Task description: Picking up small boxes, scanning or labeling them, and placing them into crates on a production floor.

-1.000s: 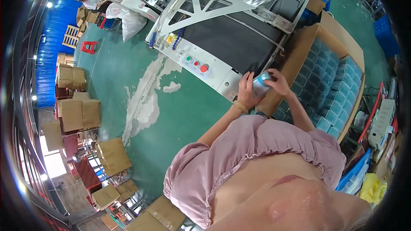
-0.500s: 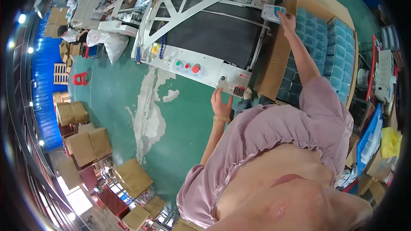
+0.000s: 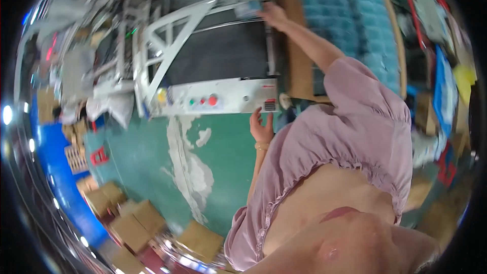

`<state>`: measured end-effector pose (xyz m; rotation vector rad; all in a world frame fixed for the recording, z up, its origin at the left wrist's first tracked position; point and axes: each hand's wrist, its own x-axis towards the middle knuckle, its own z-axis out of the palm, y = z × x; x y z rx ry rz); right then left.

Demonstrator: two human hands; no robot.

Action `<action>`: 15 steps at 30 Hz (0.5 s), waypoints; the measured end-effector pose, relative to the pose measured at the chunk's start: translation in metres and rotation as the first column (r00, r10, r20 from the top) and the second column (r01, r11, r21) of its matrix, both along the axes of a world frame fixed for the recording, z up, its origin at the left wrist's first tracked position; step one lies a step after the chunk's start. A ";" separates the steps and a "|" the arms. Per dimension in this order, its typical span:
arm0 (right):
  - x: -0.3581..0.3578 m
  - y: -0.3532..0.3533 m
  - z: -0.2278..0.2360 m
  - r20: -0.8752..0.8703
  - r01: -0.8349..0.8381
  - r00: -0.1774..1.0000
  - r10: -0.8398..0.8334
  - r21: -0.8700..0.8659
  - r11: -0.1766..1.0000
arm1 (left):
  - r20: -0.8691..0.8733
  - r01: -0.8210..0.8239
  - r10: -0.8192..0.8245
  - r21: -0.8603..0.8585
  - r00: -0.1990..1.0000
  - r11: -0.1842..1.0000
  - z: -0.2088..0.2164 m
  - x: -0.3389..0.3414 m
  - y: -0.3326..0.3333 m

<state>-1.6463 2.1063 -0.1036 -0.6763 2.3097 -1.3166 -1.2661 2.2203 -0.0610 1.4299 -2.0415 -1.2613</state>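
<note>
My right hand (image 3: 274,16) reaches far out to the far right corner of a conveyor machine. Its fingers grip the near right end of a small clear-and-blue plastic box (image 3: 248,9), blurred by motion, above the end of the dark belt (image 3: 218,53). My left hand (image 3: 262,128) is at the near edge of the machine's white control panel (image 3: 177,99), below a small keypad (image 3: 270,105). Its fingers are apart and hold nothing; whether the tips touch the panel I cannot tell. Right of the belt, an open carton (image 3: 299,66) contains rows of similar blue boxes (image 3: 329,15).
Coloured buttons (image 3: 212,100) sit on the panel. A white triangular frame (image 3: 167,50) rises on the belt's left side. A white sack (image 3: 111,109), a red stool (image 3: 99,156) and brown cartons (image 3: 137,223) stand on the green floor to the left. A blue board (image 3: 444,91) leans at the right.
The whole view has swung, blurring the picture. Relative to the machine, my right hand and the box have shifted left, from the machine's right edge to over the belt. My left hand stays by the panel.
</note>
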 end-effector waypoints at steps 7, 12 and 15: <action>0.029 0.245 0.039 -0.406 0.062 0.902 -0.145 -0.211 0.976 | -0.513 0.574 -0.296 0.554 0.806 0.602 -0.005 -0.158 0.058; -0.053 0.413 0.046 -0.414 0.424 0.804 -0.427 -0.106 0.900 | -0.270 0.289 -0.204 0.955 0.941 0.065 -0.022 -0.256 0.131; -0.086 0.469 0.054 -0.473 0.539 0.757 -0.451 0.063 0.840 | -0.100 0.108 -0.174 0.993 0.980 0.039 -0.037 -0.291 0.170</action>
